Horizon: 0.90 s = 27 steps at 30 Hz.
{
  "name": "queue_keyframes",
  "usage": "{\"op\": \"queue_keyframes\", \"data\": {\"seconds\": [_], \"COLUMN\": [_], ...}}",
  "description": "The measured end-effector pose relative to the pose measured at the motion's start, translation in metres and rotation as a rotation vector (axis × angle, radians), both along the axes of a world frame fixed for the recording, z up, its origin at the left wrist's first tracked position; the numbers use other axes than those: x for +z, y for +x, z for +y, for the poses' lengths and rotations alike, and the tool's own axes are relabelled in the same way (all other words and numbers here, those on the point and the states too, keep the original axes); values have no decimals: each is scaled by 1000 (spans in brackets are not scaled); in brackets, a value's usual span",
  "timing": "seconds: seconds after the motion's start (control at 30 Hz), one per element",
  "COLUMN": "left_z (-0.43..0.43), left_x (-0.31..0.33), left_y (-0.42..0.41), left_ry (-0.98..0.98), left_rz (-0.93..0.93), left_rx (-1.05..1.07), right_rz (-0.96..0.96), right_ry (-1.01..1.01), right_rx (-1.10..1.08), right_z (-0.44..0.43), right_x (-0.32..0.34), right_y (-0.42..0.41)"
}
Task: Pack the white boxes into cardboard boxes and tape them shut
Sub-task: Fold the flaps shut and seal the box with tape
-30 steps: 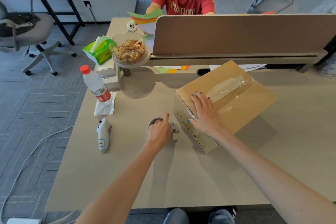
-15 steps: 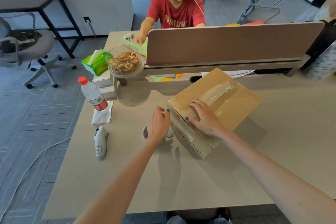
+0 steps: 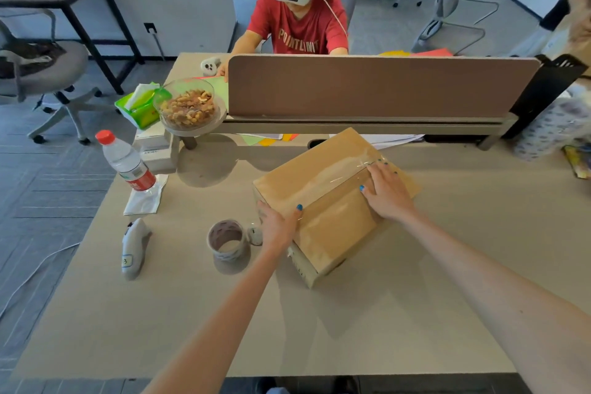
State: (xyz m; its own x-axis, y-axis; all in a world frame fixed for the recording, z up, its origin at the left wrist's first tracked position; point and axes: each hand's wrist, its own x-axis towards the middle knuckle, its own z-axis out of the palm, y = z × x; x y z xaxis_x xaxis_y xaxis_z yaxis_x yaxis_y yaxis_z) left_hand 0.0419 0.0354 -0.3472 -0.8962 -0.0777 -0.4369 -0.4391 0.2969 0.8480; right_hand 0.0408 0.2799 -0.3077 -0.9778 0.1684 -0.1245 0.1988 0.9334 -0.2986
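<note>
Cardboard box (image 3: 323, 201) sits closed mid-counter (image 3: 351, 329), clear tape along its top seam; contents hidden, print on the near side face too small to read. My right hand (image 3: 388, 193) lies flat, fingers spread, on the tape at the far end. My left hand (image 3: 278, 227) cups the near-left top edge, thumb on top, other fingers behind the corner, out of sight. Tape roll (image 3: 227, 241) stands just left of that hand. White controller (image 3: 133, 248) further left, water bottle (image 3: 128, 163) beyond it.
</note>
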Motion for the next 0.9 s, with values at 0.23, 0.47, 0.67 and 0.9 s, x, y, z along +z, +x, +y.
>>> {"op": "queue_keyframes", "data": {"seconds": [0.23,0.47,0.67,0.9], "left_z": [-1,3,11,0], "left_x": [-3,6,13,16], "left_y": [-19,-52,-71,-66], "left_ry": [106,133,161,262], "left_rz": [-13,-48,-18,-22], "left_rx": [78,14,-69,-129], "right_rz": [-83,65,195,93], "right_ry": [-56,-172,-81,-332], "right_rx": [-105,-311,-530,-540], "right_z": [37,37,36,47], "right_x": [3,-1,-17,-28], "right_y": [-13,-6,15,23]}}
